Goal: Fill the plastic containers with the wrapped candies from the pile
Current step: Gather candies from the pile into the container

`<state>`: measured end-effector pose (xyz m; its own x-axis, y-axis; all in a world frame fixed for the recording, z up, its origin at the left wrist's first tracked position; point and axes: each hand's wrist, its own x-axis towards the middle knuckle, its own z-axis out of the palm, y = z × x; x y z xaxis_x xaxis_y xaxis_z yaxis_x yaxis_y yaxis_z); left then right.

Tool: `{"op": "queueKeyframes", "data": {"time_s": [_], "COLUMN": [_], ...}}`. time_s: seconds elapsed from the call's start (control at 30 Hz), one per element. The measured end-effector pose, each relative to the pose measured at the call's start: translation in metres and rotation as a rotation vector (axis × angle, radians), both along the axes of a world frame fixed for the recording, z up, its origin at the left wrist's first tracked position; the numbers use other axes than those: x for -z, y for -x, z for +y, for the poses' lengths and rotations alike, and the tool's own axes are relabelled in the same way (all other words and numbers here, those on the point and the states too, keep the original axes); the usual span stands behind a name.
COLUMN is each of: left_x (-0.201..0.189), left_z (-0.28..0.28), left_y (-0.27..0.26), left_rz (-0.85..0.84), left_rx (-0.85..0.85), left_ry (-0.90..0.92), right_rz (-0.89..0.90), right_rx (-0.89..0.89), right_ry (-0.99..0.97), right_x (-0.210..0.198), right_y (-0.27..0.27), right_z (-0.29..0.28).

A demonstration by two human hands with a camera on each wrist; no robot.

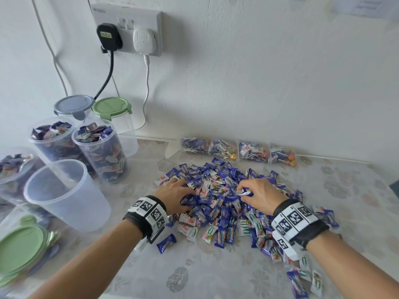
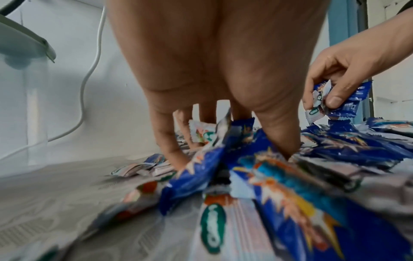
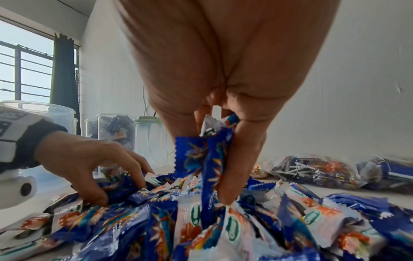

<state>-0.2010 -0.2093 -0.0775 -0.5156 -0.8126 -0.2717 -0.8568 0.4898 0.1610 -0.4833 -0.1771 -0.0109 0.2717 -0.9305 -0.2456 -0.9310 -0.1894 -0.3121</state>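
Hands (image 1: 176,192) (image 1: 258,194) gripping candies (image 1: 224,203); wrapper lettering unreadable

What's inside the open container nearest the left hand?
Nothing visible: the empty clear container shows bare walls and no candies. Its bottom is partly hidden by the rim. Neighbouring filled containers hold wrapped candies.

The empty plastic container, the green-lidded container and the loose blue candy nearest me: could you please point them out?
empty plastic container (image 1: 64,192), head view, inner wall.
green-lidded container (image 1: 110,106), head view, lid top.
loose blue candy (image 1: 166,243), head view, wrapper middle.
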Motion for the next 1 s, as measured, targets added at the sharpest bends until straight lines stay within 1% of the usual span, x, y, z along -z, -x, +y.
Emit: {"op": "queueKeyframes", "data": {"time_s": [0.1,0.23,0.53,0.63,0.77,1.0], "left_x": [-0.002,-0.009,-0.038,-0.058,-0.094,-0.156], "left_z": [0.001,-0.001,-0.007,-0.005,0.003,0.028], "left_y": [0.001,-0.001,-0.011,-0.019,-0.035,-0.09], "left_rz": [0.083,0.228,0.429,0.465,0.489,0.501], "left_rx": [0.003,-0.05,-0.068,-0.07,-0.095,-0.166], "left_ry": [0.019,-0.006,-0.014,0.007,0.065,0.217], "right_rz": [0.002,-0.02,-0.058,-0.087,-0.141,-0.207], "right_rx": [-0.008,-0.01,-0.062,-0.112,-0.202,-0.379], "right_ry": [-0.005,0.018,0.07,0.101,0.165,0.275], "right_x": [0.0,-0.001,-0.014,-0.025,-0.042,-0.077], "right_y": [-0.001,-0.003,-0.018,-0.029,-0.052,-0.12], "right_z": [0.0,-0.003,-0.01,-0.015,-0.027,-0.049]}}
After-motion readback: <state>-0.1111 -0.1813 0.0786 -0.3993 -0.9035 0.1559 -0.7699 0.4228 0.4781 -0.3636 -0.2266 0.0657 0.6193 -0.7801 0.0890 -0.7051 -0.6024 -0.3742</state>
